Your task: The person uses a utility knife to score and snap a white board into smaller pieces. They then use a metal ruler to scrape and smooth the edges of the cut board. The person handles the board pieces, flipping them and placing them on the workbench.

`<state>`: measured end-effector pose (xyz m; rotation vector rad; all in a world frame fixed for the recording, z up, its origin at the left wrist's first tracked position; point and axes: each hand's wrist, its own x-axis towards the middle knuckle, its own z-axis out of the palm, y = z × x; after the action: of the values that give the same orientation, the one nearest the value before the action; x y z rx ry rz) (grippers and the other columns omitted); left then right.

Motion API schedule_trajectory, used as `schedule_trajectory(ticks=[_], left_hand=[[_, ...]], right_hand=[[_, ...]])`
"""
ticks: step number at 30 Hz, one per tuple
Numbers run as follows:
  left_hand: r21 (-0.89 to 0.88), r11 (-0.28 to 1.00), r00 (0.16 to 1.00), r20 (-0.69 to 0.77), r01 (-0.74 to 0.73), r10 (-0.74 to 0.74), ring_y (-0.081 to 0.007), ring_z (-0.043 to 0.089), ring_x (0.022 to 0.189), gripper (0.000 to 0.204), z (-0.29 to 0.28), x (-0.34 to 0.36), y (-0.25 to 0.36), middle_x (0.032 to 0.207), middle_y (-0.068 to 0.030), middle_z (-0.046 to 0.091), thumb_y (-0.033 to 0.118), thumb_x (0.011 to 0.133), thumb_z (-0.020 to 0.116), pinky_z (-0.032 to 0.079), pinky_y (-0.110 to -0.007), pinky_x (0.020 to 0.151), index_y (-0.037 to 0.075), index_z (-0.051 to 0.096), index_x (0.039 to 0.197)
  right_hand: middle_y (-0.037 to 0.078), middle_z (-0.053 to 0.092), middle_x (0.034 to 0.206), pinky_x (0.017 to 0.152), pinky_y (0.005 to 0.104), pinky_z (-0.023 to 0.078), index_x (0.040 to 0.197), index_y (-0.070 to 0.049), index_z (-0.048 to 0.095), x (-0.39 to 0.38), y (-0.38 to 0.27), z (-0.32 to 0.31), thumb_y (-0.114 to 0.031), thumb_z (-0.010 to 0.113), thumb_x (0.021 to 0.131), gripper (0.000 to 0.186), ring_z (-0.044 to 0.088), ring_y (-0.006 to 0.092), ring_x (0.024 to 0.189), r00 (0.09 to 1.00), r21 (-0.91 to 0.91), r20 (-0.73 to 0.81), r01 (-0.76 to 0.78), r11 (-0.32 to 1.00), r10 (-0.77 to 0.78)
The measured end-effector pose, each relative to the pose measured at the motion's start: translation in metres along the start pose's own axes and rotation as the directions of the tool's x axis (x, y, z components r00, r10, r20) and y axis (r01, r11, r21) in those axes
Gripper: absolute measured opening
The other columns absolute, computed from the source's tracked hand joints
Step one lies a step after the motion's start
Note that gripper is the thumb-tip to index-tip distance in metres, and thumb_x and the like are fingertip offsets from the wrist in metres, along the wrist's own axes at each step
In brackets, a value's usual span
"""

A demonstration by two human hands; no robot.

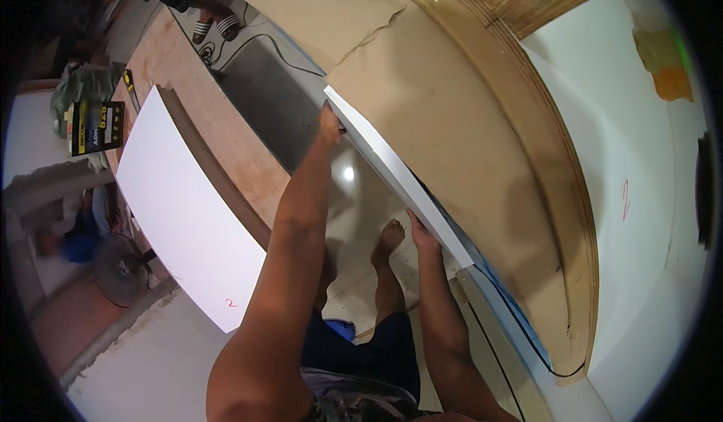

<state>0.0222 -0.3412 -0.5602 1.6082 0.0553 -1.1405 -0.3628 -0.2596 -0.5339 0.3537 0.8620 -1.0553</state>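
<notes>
A white panel [399, 177] stands tilted almost edge-on in front of me, along the near side of a cardboard-covered stack. My left hand [330, 126] is closed on its far end, with the fingers partly hidden behind the board. Closer to me, my right hand [423, 233] grips the same panel near its lower end, thumb up along the edge. A second white panel [188, 211] with a red handwritten mark lies flat on a wooden workbench [230, 139] to the left of my left arm.
The stack is topped with brown cardboard [452, 105]; a black cord [512, 324] runs along its near edge. On the left are a black-and-yellow box [96, 128], a yellow-black cutter [131, 89] and a fan [120, 271]. Striped slippers [226, 26] show another person at the back, near floor cables.
</notes>
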Motion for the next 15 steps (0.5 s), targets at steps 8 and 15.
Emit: schedule_trajectory(ticks=[8,15], left_hand=[[-0.014,0.997,0.997,0.007,0.08,-0.08,-0.0223,0.059,0.102,0.043,-0.015,0.026,-0.006,0.118,0.0003,0.063,0.045,0.099,0.033,0.045,-0.049,0.08,0.021,0.052,0.13],[-0.184,0.964,0.981,-0.063,-0.194,0.186,-0.0292,0.058,0.107,0.054,0.004,0.027,-0.017,0.122,-0.0117,0.062,0.045,0.104,0.032,0.044,-0.044,0.093,0.006,0.05,0.136]], right_hand=[[0.021,0.038,0.152,0.115,0.0673,0.02,0.141,0.003,0.042,0.01,0.002,0.003,-0.035,0.041,0.101,0.055,0.032,0.0448,0.14,0.998,0.061,-0.01,-0.067,0.996,0.067],[0.019,0.04,0.151,0.114,0.0625,0.028,0.143,-0.002,0.042,0.003,-0.007,0.014,-0.035,0.049,0.098,0.056,0.036,0.0425,0.139,0.999,0.039,0.036,-0.025,0.999,0.024]])
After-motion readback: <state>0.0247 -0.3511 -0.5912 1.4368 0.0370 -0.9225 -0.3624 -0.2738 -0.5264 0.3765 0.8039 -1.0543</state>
